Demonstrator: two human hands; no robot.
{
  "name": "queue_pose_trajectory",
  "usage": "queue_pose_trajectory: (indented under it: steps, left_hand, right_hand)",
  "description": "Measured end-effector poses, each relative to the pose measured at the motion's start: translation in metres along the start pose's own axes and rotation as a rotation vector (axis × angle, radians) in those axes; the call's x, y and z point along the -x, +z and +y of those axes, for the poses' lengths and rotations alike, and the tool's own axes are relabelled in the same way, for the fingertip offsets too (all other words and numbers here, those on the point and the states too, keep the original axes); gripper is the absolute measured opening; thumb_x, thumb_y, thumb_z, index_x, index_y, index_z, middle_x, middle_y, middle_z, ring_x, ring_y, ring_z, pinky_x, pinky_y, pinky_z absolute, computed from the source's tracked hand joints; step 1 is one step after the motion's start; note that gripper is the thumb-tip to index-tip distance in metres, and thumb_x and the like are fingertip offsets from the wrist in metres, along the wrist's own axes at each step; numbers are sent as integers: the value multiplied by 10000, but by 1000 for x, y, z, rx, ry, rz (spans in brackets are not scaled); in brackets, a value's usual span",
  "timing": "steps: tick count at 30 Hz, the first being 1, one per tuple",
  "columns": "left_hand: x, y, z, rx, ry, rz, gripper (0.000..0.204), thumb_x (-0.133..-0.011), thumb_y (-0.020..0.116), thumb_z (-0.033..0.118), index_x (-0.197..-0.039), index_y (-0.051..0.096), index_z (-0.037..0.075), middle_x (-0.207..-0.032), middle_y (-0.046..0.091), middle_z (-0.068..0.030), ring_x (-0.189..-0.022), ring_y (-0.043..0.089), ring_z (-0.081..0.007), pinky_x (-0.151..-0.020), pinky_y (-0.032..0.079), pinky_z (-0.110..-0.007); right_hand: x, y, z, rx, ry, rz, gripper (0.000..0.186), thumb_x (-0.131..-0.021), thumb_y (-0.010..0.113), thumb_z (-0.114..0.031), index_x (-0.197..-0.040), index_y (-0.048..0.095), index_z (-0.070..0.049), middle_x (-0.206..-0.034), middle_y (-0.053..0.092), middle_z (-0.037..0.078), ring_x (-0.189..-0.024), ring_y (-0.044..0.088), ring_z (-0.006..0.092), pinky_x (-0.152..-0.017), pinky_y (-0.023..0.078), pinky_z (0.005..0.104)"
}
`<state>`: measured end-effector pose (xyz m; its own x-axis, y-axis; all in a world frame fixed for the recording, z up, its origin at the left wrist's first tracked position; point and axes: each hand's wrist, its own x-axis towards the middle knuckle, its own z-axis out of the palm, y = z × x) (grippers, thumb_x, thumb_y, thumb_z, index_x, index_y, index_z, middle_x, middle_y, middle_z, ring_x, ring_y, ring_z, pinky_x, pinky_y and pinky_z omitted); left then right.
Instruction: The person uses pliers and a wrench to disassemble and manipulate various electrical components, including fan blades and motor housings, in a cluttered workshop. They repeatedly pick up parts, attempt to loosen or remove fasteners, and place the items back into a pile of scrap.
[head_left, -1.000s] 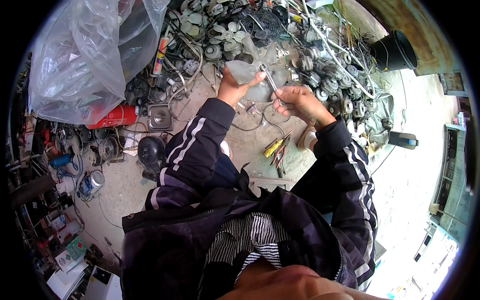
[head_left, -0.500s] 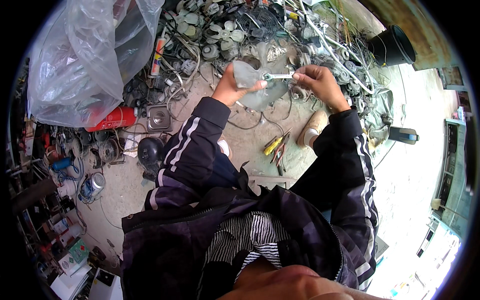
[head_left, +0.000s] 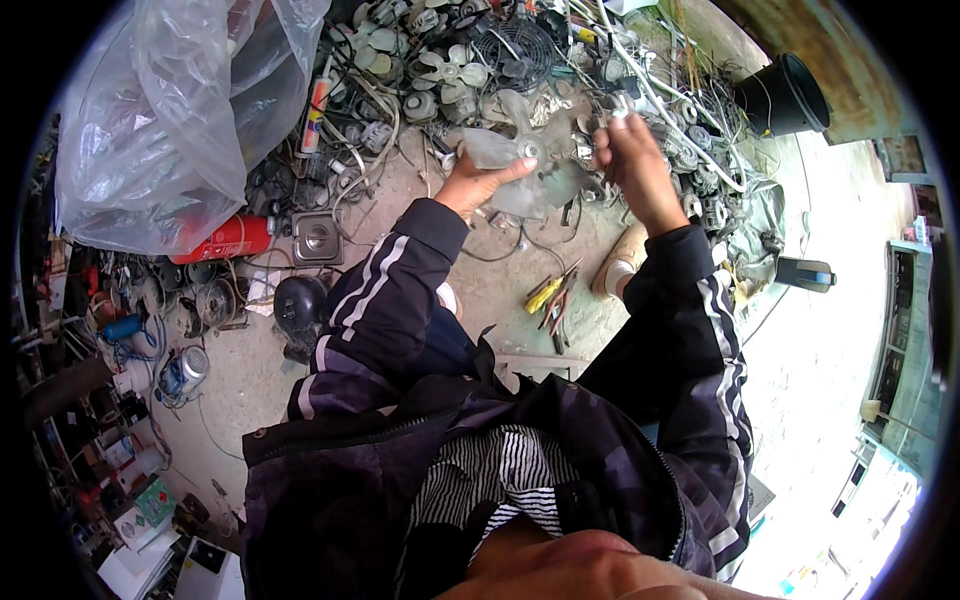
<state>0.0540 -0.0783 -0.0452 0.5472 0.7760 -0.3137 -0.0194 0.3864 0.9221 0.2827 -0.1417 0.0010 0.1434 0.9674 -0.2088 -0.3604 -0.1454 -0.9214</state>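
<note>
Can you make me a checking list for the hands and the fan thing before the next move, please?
1. Left hand has hold of the fan: ok, the thumb is beside its hub.
2. Right hand is off the hub: ok, it is raised to the right.
3. Right hand is holding something: cannot tell, its fingertips are blurred.
4. Any nut in the hub is loose: cannot tell, too small to see.
5. Tools picked up off the floor: not ok, yellow-handled pliers lie near the right shoe.
</note>
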Motion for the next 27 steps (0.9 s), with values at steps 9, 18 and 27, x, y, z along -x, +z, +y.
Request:
queue_pose_trajectory:
  steps: [9, 18, 27]
  left_hand:
    - [5, 13, -2, 171, 31, -78, 585, -732, 832, 263, -1181, 546, 21, -1089, 638, -65, -1017, 597, -158, -893, 472, -308]
    - [6, 11, -5, 80, 37, -60, 558, -743, 825, 283, -1156, 557, 20, -1068, 628, -72, -1006, 586, -161, -876, 472, -305]
    - [5, 9, -8, 38, 56, -136, 487, -798, 782, 292, -1162, 573, 45, -1095, 638, -50, -1020, 592, -144, -881, 472, -303]
  right_hand:
    - [10, 37, 30, 885, -456, 116, 194, -770, 753, -216, -844, 695, -46, -797, 622, 82, -674, 613, 202, -610, 469, 311]
    - [13, 48, 29, 995, -540, 208, 141, -751, 758, -192, -794, 696, -73, -754, 622, 77, -703, 613, 261, -629, 474, 331]
    - [19, 47, 15, 1092, -716, 25, 97, -780, 693, -73, -876, 679, -74, -832, 628, 69, -792, 608, 269, -701, 479, 342]
